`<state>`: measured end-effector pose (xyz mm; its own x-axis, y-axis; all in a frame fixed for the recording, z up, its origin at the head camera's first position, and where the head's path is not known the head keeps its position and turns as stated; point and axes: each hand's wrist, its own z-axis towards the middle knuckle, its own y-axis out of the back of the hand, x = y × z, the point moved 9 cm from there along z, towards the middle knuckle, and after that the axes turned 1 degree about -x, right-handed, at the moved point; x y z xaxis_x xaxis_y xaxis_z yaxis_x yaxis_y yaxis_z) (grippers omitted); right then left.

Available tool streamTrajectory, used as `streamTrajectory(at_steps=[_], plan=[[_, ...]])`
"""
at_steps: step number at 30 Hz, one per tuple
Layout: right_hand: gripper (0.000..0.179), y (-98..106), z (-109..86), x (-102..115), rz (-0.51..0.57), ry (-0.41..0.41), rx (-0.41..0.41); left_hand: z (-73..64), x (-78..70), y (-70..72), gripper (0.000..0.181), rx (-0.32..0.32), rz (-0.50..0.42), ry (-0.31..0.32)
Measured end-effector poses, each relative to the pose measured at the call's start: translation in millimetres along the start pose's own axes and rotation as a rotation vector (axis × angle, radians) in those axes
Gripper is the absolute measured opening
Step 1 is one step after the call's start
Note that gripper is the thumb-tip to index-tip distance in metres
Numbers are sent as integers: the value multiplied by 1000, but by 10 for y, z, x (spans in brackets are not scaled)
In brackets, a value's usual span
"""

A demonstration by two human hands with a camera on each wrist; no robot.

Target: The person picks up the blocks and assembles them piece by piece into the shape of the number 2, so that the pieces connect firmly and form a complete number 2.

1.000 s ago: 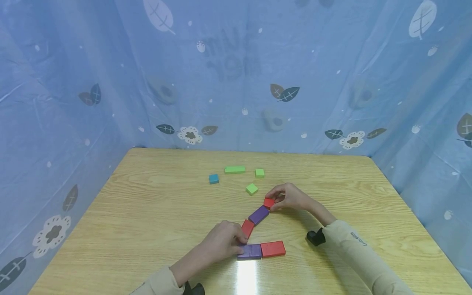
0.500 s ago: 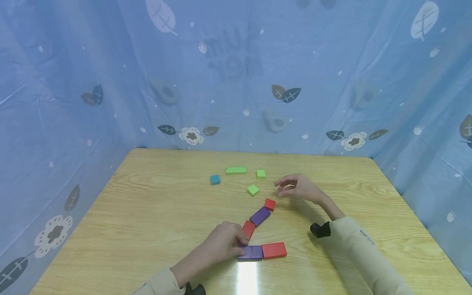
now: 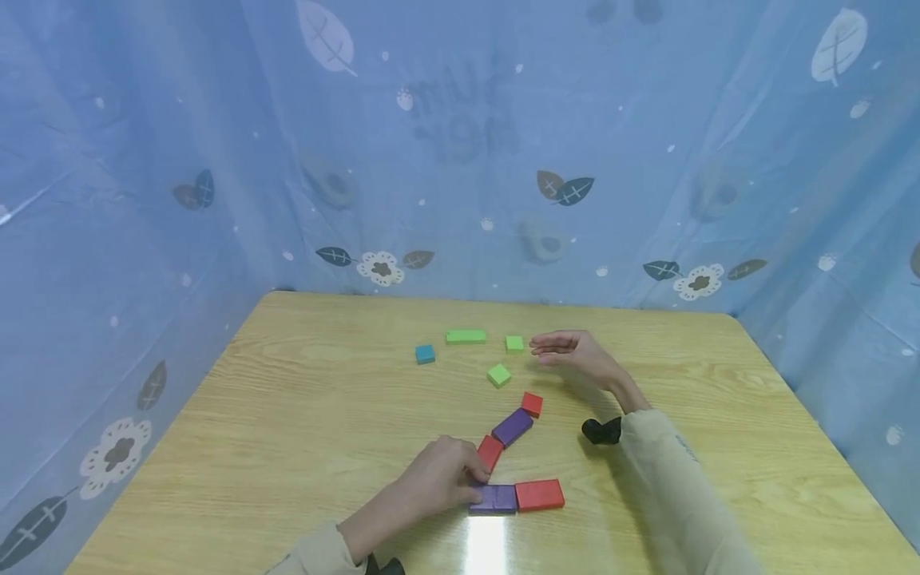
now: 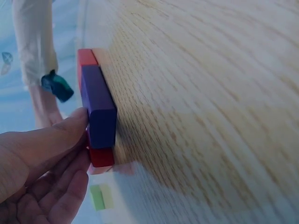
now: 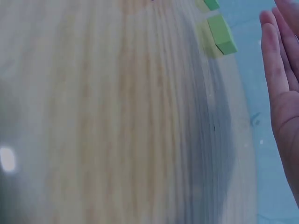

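My left hand (image 3: 442, 475) rests at the row of blocks, its thumb on the near purple block (image 3: 497, 500) and its fingertips at a tilted red block (image 3: 491, 452). In the left wrist view the thumb touches the top of the purple block (image 4: 102, 126). A wide red block (image 3: 541, 495) abuts that purple block on the right. Beyond the tilted red block, a slanted purple block (image 3: 513, 427) and a small red block (image 3: 533, 404) carry on the line. My right hand (image 3: 578, 351) hovers with straight fingers, empty, just right of a small green block (image 3: 514, 343).
A second small green block (image 3: 499, 375), a long green block (image 3: 465, 337) and a small blue block (image 3: 425, 354) lie toward the back of the wooden table (image 3: 323, 399). A blue patterned curtain (image 3: 460, 160) hangs behind the table and at its sides.
My right hand has let go of the small red block, leaving it at the end of the slanted purple block, and moved away toward the back. My left hand stays at its blocks.
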<state>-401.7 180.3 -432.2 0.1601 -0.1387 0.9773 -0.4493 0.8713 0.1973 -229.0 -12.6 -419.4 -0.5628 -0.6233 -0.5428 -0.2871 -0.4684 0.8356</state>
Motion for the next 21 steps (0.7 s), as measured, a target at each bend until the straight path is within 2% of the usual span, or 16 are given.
streamTrajectory(at_steps=[4, 10, 16, 21], plan=[[44, -109, 112, -55, 17, -16, 97, -2, 0, -4, 20, 1, 2, -1], [42, -321, 251, -143, -19, -59, 247, -2, 9, -38, 20, 5, 11, 0], [47, -477, 368, -164, 2, -83, 313, -2, 19, -36, 20, 14, 18, 15], [49, -542, 447, -168, -15, -101, 330, 3, 29, -12, 20, 19, 20, 25]])
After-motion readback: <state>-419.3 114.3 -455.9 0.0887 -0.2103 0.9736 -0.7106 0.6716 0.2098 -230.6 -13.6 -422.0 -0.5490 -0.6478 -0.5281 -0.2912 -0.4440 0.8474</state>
